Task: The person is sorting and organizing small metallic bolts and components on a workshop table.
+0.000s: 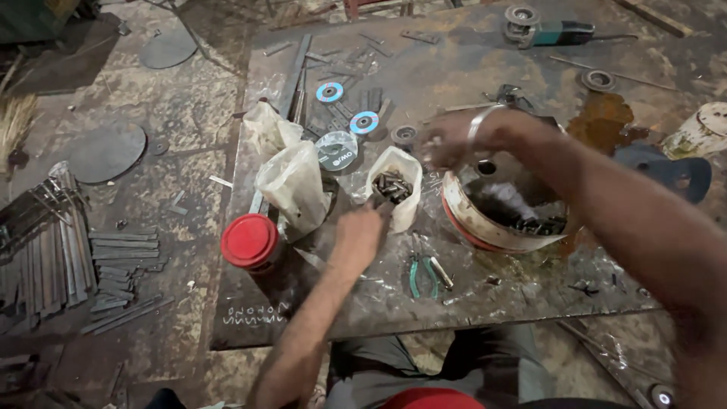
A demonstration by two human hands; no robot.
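Pliers [424, 274]: green-handled, lying on the steel plate [379, 310] just in front of you, untouched.
Your left hand [357, 233]: fingers curled together at the lower rim of the small plastic bag of bolts [394, 188]; whether it pinches the bag, you cannot tell.
Red-lidded jar [251, 242]: left of that hand, near the plate's edge.
Round tin [500, 220]: right of the bag, tipped toward you.
Your right hand [447, 140]: blurred, hovering above the tin's far rim, fingers bunched; its grip cannot be told.
Cutting discs [347, 110]: farther back.
Angle grinder [547, 32]: at the far edge.
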